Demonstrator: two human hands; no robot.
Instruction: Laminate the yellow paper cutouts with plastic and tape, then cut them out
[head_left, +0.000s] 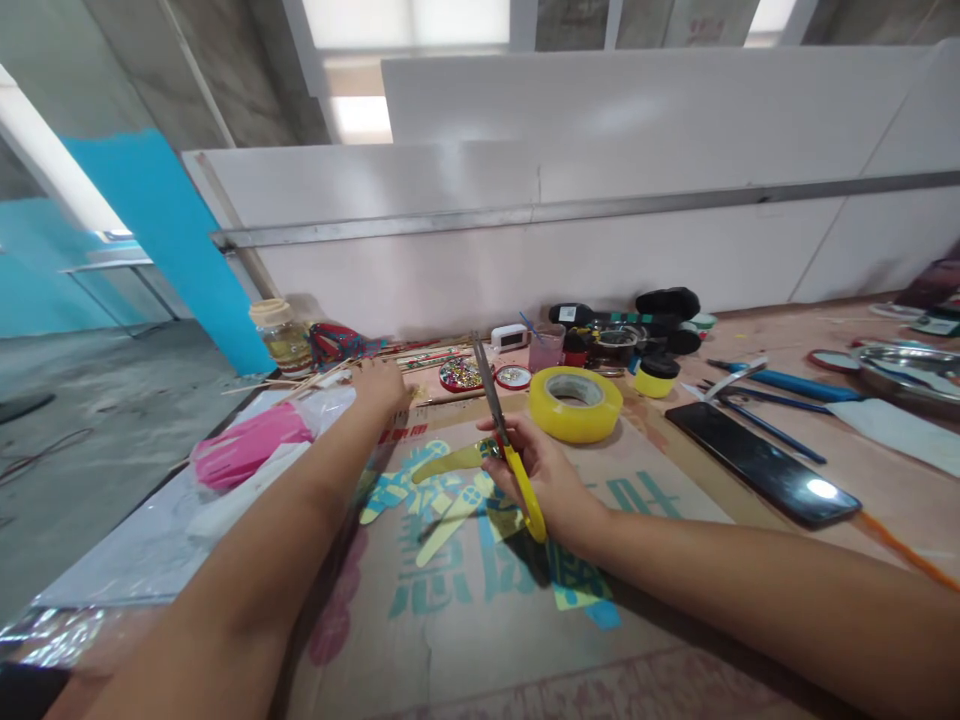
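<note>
My right hand (551,480) is closed on scissors (517,475) with yellow handles, their blades pointing up and away. A yellow curved cutout (454,462) sticks out to the left from the same hand's fingertips. Beneath it, several yellow and blue cutouts (442,500) lie on a printed cardboard sheet (360,660). My left hand (380,385) reaches to the far left of the table, beside thin sticks (427,355). Its fingers are blurred and partly hidden, so whether they grip anything does not show.
A roll of yellow tape (576,403) stands behind my right hand. Near it are a dish of sequins (461,374) and a yellow paint jar (656,376). A phone (761,462) lies right. A pink packet (251,445) lies left, before a lidded jar (281,335).
</note>
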